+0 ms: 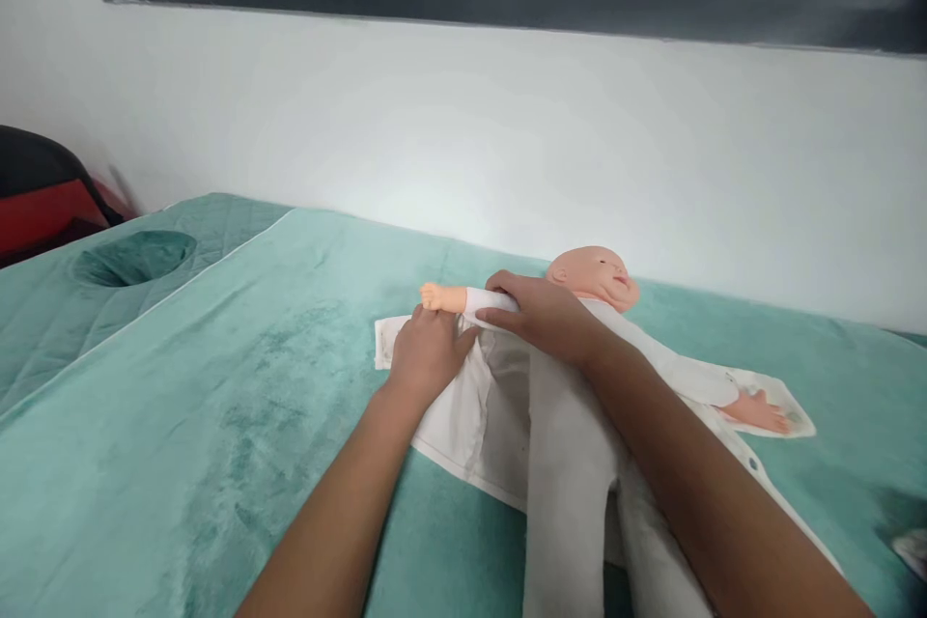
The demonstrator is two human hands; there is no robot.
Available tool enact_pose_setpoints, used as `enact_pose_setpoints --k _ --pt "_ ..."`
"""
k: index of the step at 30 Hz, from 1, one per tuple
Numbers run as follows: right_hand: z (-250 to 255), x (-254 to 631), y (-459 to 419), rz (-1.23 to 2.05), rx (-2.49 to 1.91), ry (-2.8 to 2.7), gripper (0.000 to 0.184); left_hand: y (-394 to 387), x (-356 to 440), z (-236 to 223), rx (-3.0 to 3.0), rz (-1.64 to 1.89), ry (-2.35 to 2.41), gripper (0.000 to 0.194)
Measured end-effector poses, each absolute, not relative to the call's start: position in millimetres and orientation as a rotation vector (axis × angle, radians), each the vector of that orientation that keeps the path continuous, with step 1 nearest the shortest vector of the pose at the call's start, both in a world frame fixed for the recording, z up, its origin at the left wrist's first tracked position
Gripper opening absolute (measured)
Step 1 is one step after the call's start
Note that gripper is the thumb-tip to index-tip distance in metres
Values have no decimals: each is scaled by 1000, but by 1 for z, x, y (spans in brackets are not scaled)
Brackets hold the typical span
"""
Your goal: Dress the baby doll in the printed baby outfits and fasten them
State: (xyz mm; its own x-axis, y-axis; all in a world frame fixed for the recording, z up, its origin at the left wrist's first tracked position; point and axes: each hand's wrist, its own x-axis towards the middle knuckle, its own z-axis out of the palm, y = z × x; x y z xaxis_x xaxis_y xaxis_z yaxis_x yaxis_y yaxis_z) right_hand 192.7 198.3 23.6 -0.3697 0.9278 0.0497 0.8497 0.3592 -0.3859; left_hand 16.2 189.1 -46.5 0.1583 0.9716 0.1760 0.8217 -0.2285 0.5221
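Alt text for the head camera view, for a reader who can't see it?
A person's right hand holds the white-sleeved arm of a bald baby doll dressed in white, while the left hand is right by its small fist. The doll lies on a spread white cloth garment over a plush teal cover, beside a plain white wall.

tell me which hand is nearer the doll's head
Right: the right hand, around the sleeve, is close beside the doll's head; the left hand is farther, by the doll's fist.

And there the doll (569, 435) lay, on the garment (460, 430), on the bed (290, 348); the wall (325, 116) stood behind, the hole (136, 259) sat away left!
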Motion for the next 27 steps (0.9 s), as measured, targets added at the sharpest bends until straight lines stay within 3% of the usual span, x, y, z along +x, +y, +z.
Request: enact_pose_setpoints --k 2,6,10,15,27 --pt "24 192 197 470 -1505 -2381 34 192 19 -49 2071 662 1726 35" --pt "28 192 195 544 -1432 -2396 37 196 15 -45 1745 827 1592 13" --pt "36 199 189 653 -1458 -2343 40 192 2 -34 1295 1042 1241 6" --pt "40 207 183 520 -1612 -2341 38 189 -3 -31 747 1048 818 22" --pt "35 207 186 331 -1732 -2465 31 182 3 -29 717 1167 794 25"
